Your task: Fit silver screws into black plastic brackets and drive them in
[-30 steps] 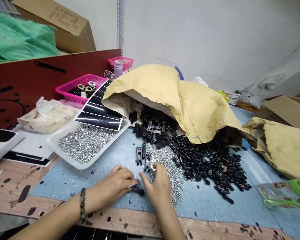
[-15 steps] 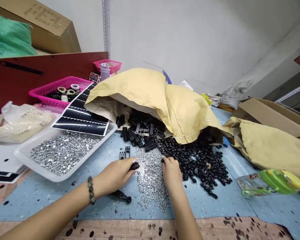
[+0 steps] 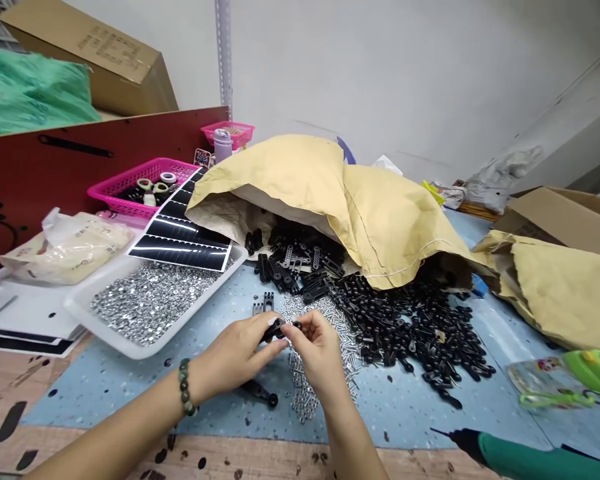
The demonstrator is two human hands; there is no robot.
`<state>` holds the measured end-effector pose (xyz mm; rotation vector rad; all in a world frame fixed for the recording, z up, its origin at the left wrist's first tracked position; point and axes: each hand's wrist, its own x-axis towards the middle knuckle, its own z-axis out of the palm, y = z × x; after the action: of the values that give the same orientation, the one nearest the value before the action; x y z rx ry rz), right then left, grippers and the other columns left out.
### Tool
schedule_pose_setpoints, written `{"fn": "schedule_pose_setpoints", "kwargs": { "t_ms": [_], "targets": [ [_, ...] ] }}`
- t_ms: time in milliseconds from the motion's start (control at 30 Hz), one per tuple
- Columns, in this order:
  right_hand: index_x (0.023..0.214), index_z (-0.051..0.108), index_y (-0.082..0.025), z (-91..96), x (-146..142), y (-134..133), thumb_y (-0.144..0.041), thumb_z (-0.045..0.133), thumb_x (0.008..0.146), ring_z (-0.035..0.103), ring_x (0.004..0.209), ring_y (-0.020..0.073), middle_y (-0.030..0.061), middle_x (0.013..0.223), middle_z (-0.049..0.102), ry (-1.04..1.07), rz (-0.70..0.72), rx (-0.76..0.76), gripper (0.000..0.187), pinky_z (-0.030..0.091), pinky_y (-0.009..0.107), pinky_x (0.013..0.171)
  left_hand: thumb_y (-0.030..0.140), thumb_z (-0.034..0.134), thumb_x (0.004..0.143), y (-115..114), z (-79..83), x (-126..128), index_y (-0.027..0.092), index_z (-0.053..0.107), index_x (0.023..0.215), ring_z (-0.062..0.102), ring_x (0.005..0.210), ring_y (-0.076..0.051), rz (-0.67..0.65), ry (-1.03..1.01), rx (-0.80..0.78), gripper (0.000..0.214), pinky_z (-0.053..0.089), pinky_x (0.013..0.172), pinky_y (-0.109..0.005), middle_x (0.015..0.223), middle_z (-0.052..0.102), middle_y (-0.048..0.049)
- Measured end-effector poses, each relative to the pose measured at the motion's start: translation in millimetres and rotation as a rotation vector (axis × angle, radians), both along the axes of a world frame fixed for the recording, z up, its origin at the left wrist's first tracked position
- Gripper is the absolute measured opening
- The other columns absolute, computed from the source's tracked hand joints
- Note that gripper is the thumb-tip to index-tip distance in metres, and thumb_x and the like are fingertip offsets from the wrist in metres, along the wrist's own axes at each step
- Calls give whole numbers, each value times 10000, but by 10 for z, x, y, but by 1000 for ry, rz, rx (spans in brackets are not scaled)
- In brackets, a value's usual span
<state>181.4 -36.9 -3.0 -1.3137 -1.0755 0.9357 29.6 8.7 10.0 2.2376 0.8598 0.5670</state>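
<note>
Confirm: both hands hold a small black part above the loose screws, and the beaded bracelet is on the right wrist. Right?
No: the head view shows the beaded bracelet on the left wrist, not the right. The left hand and right hand hold the small black part above the loose screws.

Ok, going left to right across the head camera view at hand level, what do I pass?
White tray of silver nuts, left hand, small black part, right hand, pile of black plastic parts, clear plastic bag with a green item.
</note>
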Motion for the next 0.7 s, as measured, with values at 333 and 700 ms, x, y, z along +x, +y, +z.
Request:
{"fn": "schedule_pose_setpoints", "kwargs": {
  "t_ms": [333,700],
  "targets": [
    [954,549,-203,-157,43,-41,-347,446,927,591,707,157,11,782,614,-327,115,-14,178,470,273,647,355,440,935,95,-75,-152,198,572,833,590,696,-168,44,44,-83,229,425,637,-281,755,636,3],
    [1083,508,-200,-452,82,-271,-161,519,842,594,789,172,40,911,602,-600,36,37,245,484,292,713,293,472,932,206,-249,-240,208,589,973,567,931,-197,7,64,-74,150,449,832,-342,970,615,-32]
  ]
}}
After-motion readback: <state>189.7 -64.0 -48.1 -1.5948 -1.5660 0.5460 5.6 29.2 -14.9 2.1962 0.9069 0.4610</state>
